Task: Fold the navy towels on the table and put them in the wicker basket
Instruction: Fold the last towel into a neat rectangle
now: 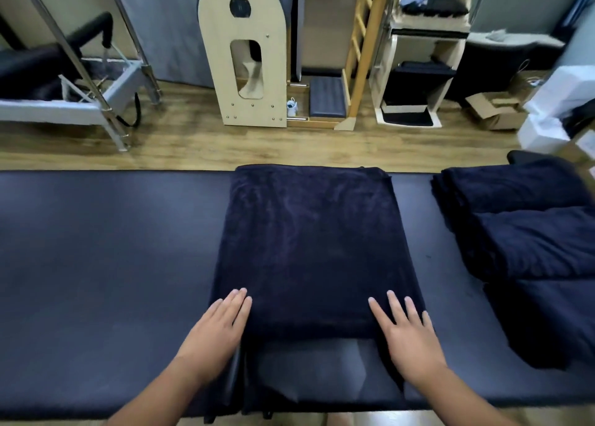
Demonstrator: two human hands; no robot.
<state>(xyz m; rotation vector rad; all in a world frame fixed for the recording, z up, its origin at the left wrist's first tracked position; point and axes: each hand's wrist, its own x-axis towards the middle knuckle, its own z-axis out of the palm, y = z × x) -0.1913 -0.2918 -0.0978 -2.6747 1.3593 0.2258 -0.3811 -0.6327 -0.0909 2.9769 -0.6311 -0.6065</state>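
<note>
1. Navy towel, spread at table centre, is flattened by left hand and right hand, fingers straight, nothing grasped.
2. Next fold is judged due; near edge must be gripped. Basket unseen.

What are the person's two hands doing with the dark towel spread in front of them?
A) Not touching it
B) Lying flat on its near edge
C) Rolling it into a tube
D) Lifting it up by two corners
B: the left hand and right hand lie flat with straight fingers on the near edge of the navy towel.
</note>
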